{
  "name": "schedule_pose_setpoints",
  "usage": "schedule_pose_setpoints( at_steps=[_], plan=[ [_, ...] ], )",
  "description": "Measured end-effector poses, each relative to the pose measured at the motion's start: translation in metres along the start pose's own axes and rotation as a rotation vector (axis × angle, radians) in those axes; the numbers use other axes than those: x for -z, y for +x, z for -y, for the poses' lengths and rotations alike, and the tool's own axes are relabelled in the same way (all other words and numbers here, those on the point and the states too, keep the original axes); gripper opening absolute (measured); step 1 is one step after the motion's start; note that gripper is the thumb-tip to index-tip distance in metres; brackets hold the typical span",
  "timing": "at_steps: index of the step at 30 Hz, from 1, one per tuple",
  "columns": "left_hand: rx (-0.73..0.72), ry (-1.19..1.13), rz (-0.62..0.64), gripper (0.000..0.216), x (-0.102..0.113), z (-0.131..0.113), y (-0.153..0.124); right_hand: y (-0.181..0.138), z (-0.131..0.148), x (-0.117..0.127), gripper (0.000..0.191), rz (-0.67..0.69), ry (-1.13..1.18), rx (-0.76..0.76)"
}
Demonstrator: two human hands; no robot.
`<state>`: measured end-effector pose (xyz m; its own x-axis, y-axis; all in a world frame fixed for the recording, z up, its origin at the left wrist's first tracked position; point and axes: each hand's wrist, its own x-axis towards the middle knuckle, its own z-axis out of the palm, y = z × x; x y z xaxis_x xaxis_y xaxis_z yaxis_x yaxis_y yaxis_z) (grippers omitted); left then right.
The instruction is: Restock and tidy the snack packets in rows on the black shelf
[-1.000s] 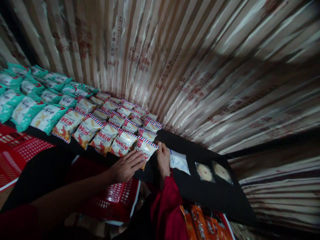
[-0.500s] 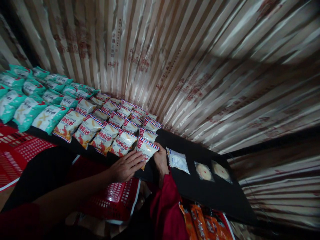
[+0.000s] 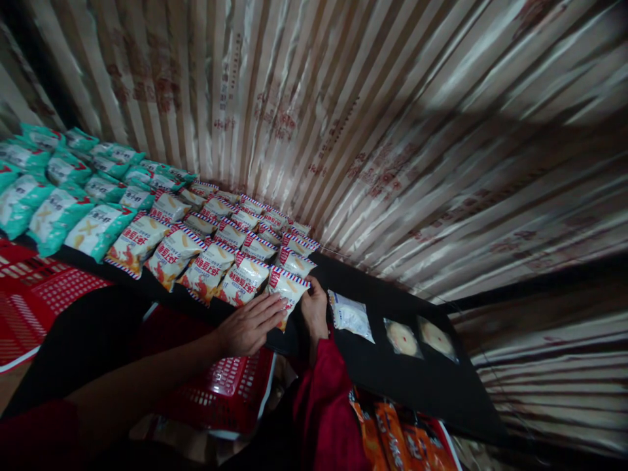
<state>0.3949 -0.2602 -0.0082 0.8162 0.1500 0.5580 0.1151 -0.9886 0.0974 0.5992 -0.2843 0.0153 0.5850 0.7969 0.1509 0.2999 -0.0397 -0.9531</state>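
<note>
A white snack bag (image 3: 288, 288) with a red-and-blue striped edge leans at the right end of the front row, on a black shelf (image 3: 392, 386). My left hand (image 3: 252, 324) lies against its lower front, fingers stretched out. At the bag's right edge, my right hand (image 3: 314, 311) has its fingers closed on the upper corner; part of these fingers is hidden behind the bag. Several matching snack bags (image 3: 243, 280) stand in rows to the left and behind.
Teal snack bags (image 3: 101, 229) fill the shelf's left end. Right of my hands lie a white packet (image 3: 350, 315) and two round wrapped pieces (image 3: 403, 338). Red baskets (image 3: 235, 386) stand below, one holding orange packets (image 3: 392, 435). A pleated curtain (image 3: 294, 98) hangs behind.
The bag at my hands has shifted slightly left against its row. My right hand has moved slightly with it, and my left hand remains laid on the bag's front.
</note>
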Motion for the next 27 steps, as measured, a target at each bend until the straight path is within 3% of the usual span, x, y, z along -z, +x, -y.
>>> schedule_pose_setpoints(
  at_steps=[7,13,19,24,27],
  plan=[
    [-0.002,-0.002,0.003,0.06,0.002,-0.001,0.001,-0.001,-0.002,0.004,0.027,0.112,0.0,-0.038],
    [-0.005,0.012,0.011,0.061,0.001,-0.001,0.0,-0.008,0.01,0.024,0.032,0.026,-0.065,-0.075],
    [-0.005,-0.002,-0.036,0.063,-0.001,-0.002,0.0,-0.021,0.031,0.038,0.058,0.261,-0.023,-0.108],
    [-0.008,0.011,-0.072,0.062,-0.005,-0.002,-0.002,-0.026,0.036,0.032,0.044,0.383,-0.129,-0.058],
    [-0.004,0.028,-0.072,0.063,-0.007,-0.001,-0.003,-0.027,0.034,0.025,0.041,0.386,-0.108,-0.052]
  ],
)
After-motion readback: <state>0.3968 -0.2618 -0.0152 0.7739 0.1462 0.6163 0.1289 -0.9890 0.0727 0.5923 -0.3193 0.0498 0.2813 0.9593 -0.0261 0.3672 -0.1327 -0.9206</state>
